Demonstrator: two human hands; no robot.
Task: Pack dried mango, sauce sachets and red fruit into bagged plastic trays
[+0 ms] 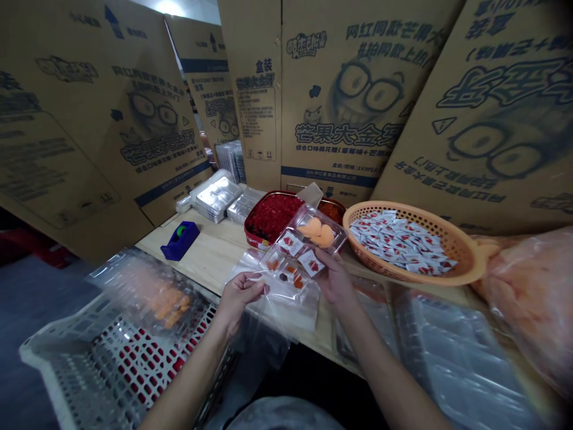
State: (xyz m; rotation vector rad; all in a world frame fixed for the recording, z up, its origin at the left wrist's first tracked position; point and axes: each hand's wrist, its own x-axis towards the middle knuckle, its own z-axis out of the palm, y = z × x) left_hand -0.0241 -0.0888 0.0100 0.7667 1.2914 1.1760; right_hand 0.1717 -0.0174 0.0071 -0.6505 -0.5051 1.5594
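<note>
A clear plastic tray is tilted over the table's front part, with my right hand gripping its near right edge. In its compartments lie pale orange pieces, white sachets with red print and small red and orange bits. My left hand is closed in a pinch at the edge of a thin clear plastic bag, just left of the tray. Beneath both hands, a stack of clear bags lies on the table.
Behind the tray stand a red tub of red bits and an orange basket of sachets. A blue tape dispenser and stacked clear trays are on the left. A white crate stands lower left; cardboard boxes wall the back.
</note>
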